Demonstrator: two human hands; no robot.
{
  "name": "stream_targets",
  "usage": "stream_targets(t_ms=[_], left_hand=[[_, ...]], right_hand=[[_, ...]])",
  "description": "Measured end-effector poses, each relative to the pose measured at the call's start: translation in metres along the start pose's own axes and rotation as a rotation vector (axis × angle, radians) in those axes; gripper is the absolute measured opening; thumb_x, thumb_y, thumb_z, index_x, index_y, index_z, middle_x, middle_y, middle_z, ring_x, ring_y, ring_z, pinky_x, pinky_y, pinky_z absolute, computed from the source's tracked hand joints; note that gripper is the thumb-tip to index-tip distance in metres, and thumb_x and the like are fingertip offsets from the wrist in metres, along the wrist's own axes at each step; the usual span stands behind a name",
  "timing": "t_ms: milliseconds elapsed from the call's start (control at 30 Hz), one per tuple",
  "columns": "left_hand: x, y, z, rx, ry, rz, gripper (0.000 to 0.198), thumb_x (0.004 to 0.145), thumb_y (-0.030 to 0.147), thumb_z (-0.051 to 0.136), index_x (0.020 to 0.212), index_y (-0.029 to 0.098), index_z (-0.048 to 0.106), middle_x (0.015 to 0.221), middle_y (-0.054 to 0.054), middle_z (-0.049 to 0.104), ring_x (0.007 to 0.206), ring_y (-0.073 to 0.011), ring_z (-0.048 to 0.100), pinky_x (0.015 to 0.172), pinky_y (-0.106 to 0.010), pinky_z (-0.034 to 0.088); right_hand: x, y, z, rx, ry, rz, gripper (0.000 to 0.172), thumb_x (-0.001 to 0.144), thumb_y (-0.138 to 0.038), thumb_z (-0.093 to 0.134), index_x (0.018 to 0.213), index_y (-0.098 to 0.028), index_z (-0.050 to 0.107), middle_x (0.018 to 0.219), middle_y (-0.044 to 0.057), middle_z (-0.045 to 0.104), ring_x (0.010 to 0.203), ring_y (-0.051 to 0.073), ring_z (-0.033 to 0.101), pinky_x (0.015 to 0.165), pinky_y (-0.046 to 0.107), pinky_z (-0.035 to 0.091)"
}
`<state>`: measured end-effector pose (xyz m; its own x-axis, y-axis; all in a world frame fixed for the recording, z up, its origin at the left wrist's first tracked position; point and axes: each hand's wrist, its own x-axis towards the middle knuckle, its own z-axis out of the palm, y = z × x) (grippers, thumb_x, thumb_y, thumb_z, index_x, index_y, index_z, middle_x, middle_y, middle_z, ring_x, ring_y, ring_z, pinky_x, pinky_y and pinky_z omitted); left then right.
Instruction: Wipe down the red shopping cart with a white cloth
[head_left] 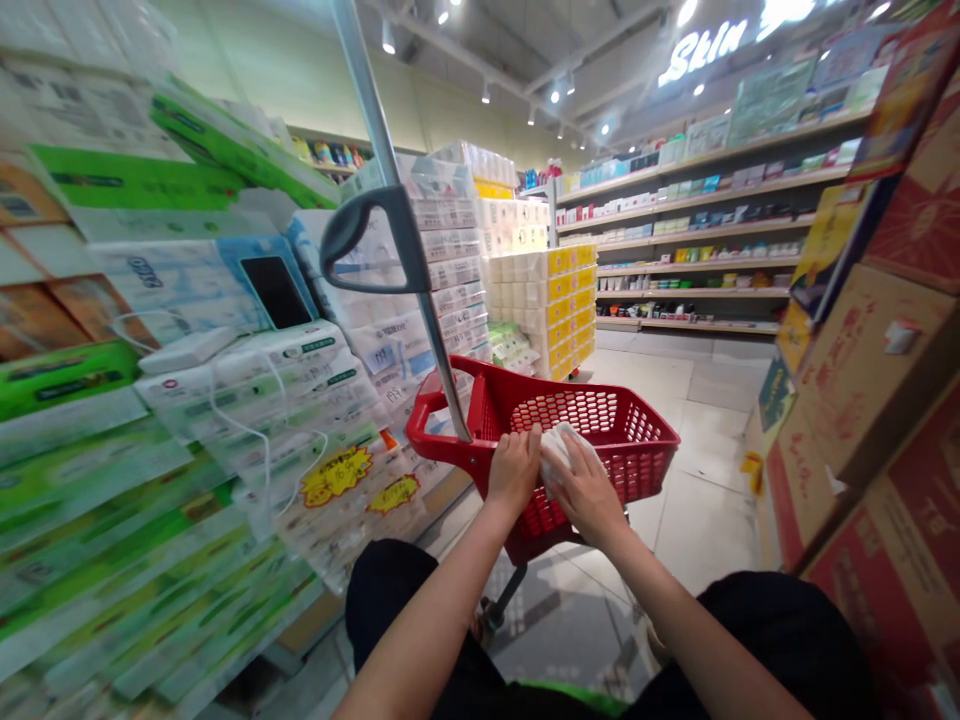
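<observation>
A red plastic shopping basket (645, 470) on wheels stands in front of my knees, its perforated walls showing. From its left end rises a long metal pole with a grey loop handle (416, 245). My left hand (515, 465) is closed over the near rim, fingers curled to the inside. Just right of it, my right hand (589, 490) presses a crumpled white cloth or tissue (553, 450) against the same rim, fingers bent over it. Part of the cloth is hidden under those fingers.
Stacked tissue packs (300, 370) rise close on the left, with a phone (276, 290) and white cable on top. Cardboard boxes (870, 370) line the right. Yellow-and-white packs (555, 310) stand beyond the basket, before stocked shelves (690, 225). Tiled floor (675, 400) runs between.
</observation>
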<state>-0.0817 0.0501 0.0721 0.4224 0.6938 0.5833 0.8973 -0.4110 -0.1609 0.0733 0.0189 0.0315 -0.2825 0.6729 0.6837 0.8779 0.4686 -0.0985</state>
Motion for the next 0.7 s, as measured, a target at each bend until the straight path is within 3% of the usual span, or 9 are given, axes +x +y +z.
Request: stream_targets(t_ms=[167, 300, 400, 500, 600, 700], left_hand=[[-0.002, 0.002, -0.006, -0.016, 0.016, 0.045, 0.055, 0.093, 0.038, 0.051, 0.140, 0.014, 0.036, 0.106, -0.011, 0.057, 0.096, -0.0276, 0.051, 0.093, -0.043, 0.039], [-0.003, 0.004, -0.008, 0.029, 0.027, 0.056, 0.053, 0.093, 0.039, 0.053, 0.137, 0.014, 0.040, 0.106, -0.011, 0.057, 0.095, -0.0266, 0.051, 0.092, -0.042, 0.039], [-0.004, 0.005, -0.008, 0.045, 0.033, 0.047, 0.054, 0.092, 0.040, 0.055, 0.138, 0.014, 0.041, 0.106, -0.011, 0.057, 0.095, -0.0269, 0.051, 0.091, -0.041, 0.039], [-0.003, 0.006, -0.007, 0.054, 0.025, 0.029, 0.058, 0.091, 0.041, 0.056, 0.139, 0.013, 0.040, 0.103, -0.011, 0.057, 0.093, -0.0270, 0.051, 0.089, -0.041, 0.040], [-0.003, 0.005, -0.005, 0.057, 0.016, 0.020, 0.059, 0.092, 0.038, 0.055, 0.142, 0.014, 0.036, 0.101, -0.010, 0.057, 0.090, -0.0265, 0.051, 0.088, -0.041, 0.039], [-0.003, 0.002, -0.005, 0.082, 0.013, 0.016, 0.055, 0.095, 0.022, 0.046, 0.147, 0.016, 0.029, 0.098, -0.008, 0.058, 0.088, -0.0249, 0.051, 0.086, -0.039, 0.038]], right_hand=[[-0.023, 0.074, -0.003, -0.085, 0.027, 0.132, 0.052, 0.098, -0.044, 0.035, 0.147, -0.026, 0.036, 0.158, 0.006, 0.026, 0.144, 0.027, 0.023, 0.115, 0.049, 0.026], [-0.044, 0.138, -0.006, -0.167, 0.051, 0.286, 0.051, 0.098, -0.047, 0.029, 0.140, -0.023, 0.044, 0.154, 0.008, 0.033, 0.141, 0.028, 0.029, 0.115, 0.050, 0.025], [-0.050, 0.156, -0.007, -0.204, 0.071, 0.376, 0.052, 0.097, -0.051, 0.028, 0.133, -0.021, 0.050, 0.146, 0.012, 0.042, 0.136, 0.030, 0.034, 0.112, 0.051, 0.028], [-0.039, 0.125, -0.002, -0.192, 0.110, 0.386, 0.054, 0.094, -0.059, 0.033, 0.124, -0.021, 0.056, 0.138, 0.014, 0.048, 0.132, 0.033, 0.036, 0.109, 0.056, 0.028], [-0.017, 0.059, 0.007, -0.093, 0.088, 0.243, 0.052, 0.093, -0.058, 0.040, 0.129, -0.023, 0.053, 0.133, 0.013, 0.052, 0.129, 0.033, 0.039, 0.111, 0.056, 0.025], [0.002, 0.001, 0.011, 0.009, 0.035, 0.108, 0.057, 0.095, -0.049, 0.041, 0.145, -0.023, 0.038, 0.142, 0.011, 0.046, 0.134, 0.029, 0.035, 0.114, 0.052, 0.024]])
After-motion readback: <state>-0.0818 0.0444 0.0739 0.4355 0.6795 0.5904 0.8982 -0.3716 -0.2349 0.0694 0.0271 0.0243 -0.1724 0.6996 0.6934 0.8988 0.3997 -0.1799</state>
